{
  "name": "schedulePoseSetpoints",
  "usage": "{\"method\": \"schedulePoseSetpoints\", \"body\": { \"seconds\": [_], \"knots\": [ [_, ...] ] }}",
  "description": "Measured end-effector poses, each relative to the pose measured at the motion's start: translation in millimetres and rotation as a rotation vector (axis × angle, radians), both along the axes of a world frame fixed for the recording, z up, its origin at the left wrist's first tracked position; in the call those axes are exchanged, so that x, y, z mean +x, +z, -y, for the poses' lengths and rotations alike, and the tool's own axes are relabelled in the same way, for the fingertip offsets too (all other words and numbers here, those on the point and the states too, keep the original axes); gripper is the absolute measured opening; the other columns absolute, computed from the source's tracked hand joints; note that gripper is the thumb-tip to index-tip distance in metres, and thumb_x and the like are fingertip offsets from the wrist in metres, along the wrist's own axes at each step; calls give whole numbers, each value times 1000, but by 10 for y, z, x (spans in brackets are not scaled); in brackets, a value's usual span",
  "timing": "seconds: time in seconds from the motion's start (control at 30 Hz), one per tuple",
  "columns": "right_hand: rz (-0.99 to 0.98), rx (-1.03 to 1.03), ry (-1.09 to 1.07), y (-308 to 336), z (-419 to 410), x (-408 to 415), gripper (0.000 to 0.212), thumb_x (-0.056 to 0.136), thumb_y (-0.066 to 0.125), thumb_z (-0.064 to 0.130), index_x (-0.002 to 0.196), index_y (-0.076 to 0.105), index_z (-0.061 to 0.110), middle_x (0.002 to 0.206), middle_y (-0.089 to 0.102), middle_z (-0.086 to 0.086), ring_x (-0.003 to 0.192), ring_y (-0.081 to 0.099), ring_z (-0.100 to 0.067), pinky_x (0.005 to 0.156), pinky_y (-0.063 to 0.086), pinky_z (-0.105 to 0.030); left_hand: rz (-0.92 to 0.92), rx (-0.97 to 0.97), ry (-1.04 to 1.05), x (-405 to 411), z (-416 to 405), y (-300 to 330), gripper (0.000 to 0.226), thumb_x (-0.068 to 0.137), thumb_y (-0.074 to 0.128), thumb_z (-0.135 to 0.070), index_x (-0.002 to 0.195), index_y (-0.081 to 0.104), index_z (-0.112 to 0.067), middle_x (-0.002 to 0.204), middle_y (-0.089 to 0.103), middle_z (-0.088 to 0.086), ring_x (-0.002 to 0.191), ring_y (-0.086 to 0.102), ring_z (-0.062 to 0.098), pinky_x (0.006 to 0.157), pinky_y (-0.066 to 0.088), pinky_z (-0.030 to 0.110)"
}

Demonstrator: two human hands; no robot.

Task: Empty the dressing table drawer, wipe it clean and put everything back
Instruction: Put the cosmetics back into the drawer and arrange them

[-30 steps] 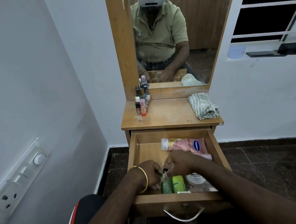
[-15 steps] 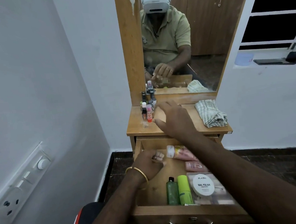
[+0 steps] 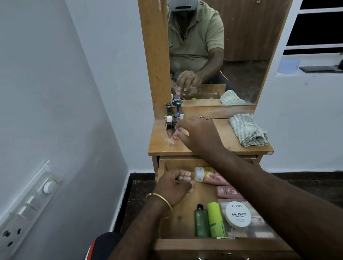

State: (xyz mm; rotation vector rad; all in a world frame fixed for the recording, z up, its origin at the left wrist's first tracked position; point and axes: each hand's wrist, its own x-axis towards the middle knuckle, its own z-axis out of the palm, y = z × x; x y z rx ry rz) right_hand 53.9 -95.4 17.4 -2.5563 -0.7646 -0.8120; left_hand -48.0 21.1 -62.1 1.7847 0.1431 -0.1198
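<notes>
2 pink tubes [image 3: 211, 176], 2 green bottles [image 3: 201, 221], 1 cloth [image 3: 249, 130], 1 tub [image 3: 238, 214]

The right hand [image 3: 199, 136] reaches over the counter [image 3: 211, 145], its fingertips at a small orange-based bottle [image 3: 175, 137] beside the cluster of little bottles [image 3: 173, 117] at the far left. A folded striped cloth [image 3: 249, 130] lies at the counter's right. Below, the drawer [image 3: 214, 245] stands pulled out. The left hand [image 3: 175, 187], curled in a loose fist, hovers over its far left part, touching the cap of a pink tube [image 3: 209, 175]. Near the front sit a dark green bottle [image 3: 201, 221], a lime green tube [image 3: 216, 220] and a white nail polish remover tub [image 3: 239, 215].
</notes>
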Motion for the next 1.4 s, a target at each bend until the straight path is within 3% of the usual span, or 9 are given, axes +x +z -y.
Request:
{"method": "schedulePoseSetpoints", "body": {
  "seconds": [0.17,0.37,0.53,0.7,0.8,0.93,1.07,1.3,1.4],
  "knots": [
    [1,257,181,-121,252,-241,18,84,72,23,102,74,19,97,72,4,88,63,-13,77,49,-31,-46,-243,176,-19,85,94,34,91,60,-2,124,52,-10,118,58,7,84,67,24,74,56,38],
    [-352,445,160,-496,662,-560,14,79,78,30,90,75,21,83,70,11,73,61,-4,66,49,-23,-171,-257,160,-76,121,204,18,96,50,-3,106,64,-5,107,67,11,83,70,25,64,56,27],
    [-696,163,60,-690,920,-602,24,78,80,26,102,76,21,91,72,9,71,56,6,64,40,-13,-286,158,-2,-80,138,128,23,93,48,-25,96,65,-11,84,71,16,69,65,23,68,54,33],
    [-726,-256,28,-783,916,-610,16,84,70,34,96,74,22,97,70,4,89,60,-12,76,46,-28,-220,735,-247,-68,237,103,32,93,46,-33,104,67,-13,105,67,12,97,64,28,87,53,37],
    [-653,-344,14,-817,874,-643,18,86,67,29,102,72,24,105,68,2,95,59,-15,79,45,-30,-200,932,-332,-52,311,74,35,94,46,-37,107,67,-14,113,64,10,100,62,26,82,48,33],
    [-613,-409,19,-841,864,-681,26,87,64,26,113,68,22,119,57,0,104,52,-18,86,41,-35,-190,1046,-379,-35,360,17,31,90,52,-37,110,66,-17,114,59,8,100,62,26,80,49,33],
    [-641,-398,3,-832,884,-702,16,88,65,27,102,69,20,122,53,-1,97,44,-12,82,39,-29,-161,1111,-400,-16,386,-4,29,88,56,-38,111,63,-21,115,56,6,99,61,25,86,53,37],
    [-563,-389,0,-722,876,-667,17,87,61,32,97,69,22,110,56,1,105,50,-20,83,39,-32,-134,1156,-431,-16,353,7,32,90,55,-37,118,58,-22,120,53,6,103,60,26,90,51,38],
    [-440,-225,-5,-585,797,-584,17,86,62,38,92,69,24,100,60,4,97,56,-18,76,40,-31,-104,1122,-412,-11,290,126,36,90,52,-37,122,56,-21,125,53,5,110,58,26,96,49,40]
  ]
}}
